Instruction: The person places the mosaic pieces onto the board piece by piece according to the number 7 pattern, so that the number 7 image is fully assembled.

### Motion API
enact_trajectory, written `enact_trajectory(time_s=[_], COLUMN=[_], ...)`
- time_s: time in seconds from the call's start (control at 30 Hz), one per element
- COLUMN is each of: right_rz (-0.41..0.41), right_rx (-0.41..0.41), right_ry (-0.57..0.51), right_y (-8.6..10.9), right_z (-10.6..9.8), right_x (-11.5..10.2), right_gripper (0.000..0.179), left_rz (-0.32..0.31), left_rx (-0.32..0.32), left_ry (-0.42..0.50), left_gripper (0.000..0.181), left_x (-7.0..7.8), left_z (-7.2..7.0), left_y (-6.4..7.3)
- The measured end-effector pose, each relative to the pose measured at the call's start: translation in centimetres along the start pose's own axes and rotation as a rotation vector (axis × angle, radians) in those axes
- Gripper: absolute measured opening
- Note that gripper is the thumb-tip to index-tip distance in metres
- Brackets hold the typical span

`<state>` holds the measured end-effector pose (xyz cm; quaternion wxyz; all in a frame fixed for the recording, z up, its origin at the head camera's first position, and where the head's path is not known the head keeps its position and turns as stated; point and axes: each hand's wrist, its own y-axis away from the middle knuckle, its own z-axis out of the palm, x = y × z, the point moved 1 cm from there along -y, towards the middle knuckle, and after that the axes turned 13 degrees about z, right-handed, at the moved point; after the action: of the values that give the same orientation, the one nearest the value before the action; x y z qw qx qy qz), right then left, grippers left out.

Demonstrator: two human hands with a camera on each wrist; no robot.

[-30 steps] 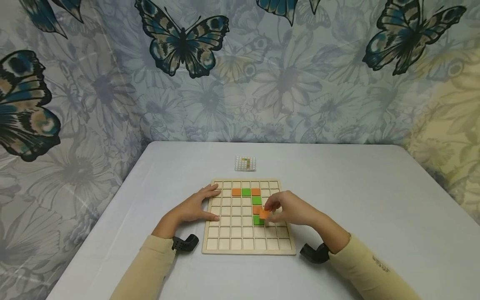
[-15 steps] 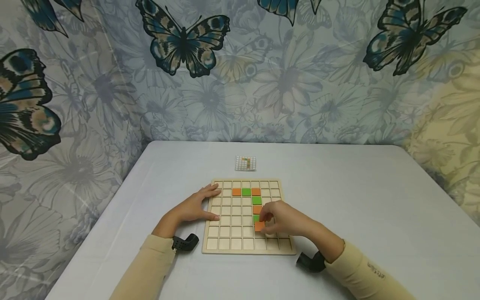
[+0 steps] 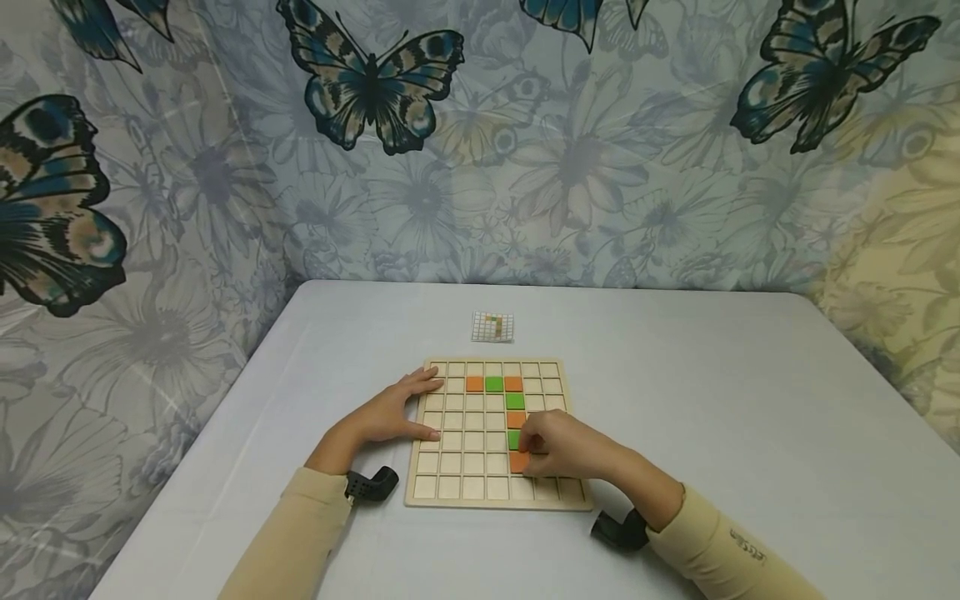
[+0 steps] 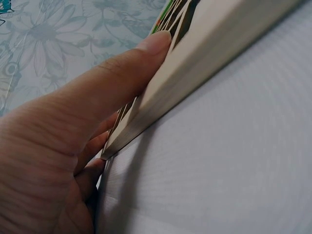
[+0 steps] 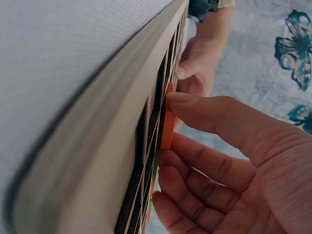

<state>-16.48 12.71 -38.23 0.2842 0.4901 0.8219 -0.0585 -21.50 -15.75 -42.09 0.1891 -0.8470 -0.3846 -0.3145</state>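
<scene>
A wooden grid board (image 3: 450, 501) lies on the table, with square orange and green tiles set in some of its cells. My right hand (image 3: 573, 446) pinches an orange tile (image 3: 517, 463) at the lower end of the column of tiles. In the right wrist view this orange tile (image 5: 168, 127) stands slightly proud of the grid, between thumb and fingertips. Just above it is a green tile (image 3: 513, 439), partly covered by my fingers. My left hand (image 3: 386, 412) rests on the board's left edge, fingers spread; its thumb (image 4: 117, 78) lies over the rim in the left wrist view.
A small card (image 3: 492, 327) printed with a coloured grid pattern lies behind the board. The white-covered table (image 3: 712, 375) reaches back to a butterfly-patterned backdrop (image 3: 525, 167). A black wrist device (image 3: 620, 532) sits near the board's right front corner.
My right hand has moved toward the near side of the board with the orange tile, lowering it into the cell below the last green tile. The left hand has stayed in place.
</scene>
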Motion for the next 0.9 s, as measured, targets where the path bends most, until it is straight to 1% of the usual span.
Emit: enact_trajectory(time_s=[0.33, 0.6, 0.7, 0.8, 0.9], right_rz=[-0.008, 0.008, 0.003, -0.001, 0.014], right_rx=[0.006, 0.003, 0.018, 0.041, 0.073], right_ry=[0.003, 0.007, 0.034, 0.07, 0.095], right_y=[0.0, 0.0, 0.0, 0.5, 1.3], right_z=[0.1, 0.2, 0.2, -0.4, -1.6], right_x=[0.0, 0.1, -0.1, -0.4, -0.4], right_gripper=[0.016, 0.016, 0.016, 0.016, 0.021], left_rz=[-0.002, 0.0, -0.008, -0.013, -0.003], left_rx=[0.005, 0.007, 0.008, -0.006, -0.013], left_ry=[0.007, 0.016, 0.013, 0.0, -0.054], left_gripper=[0.086, 0.087, 0.087, 0.087, 0.087], left_x=[-0.2, -0.3, -0.5, -0.4, 0.7], left_z=[0.1, 0.2, 0.3, 0.2, -0.4], left_y=[0.0, -0.2, -0.2, -0.1, 0.2])
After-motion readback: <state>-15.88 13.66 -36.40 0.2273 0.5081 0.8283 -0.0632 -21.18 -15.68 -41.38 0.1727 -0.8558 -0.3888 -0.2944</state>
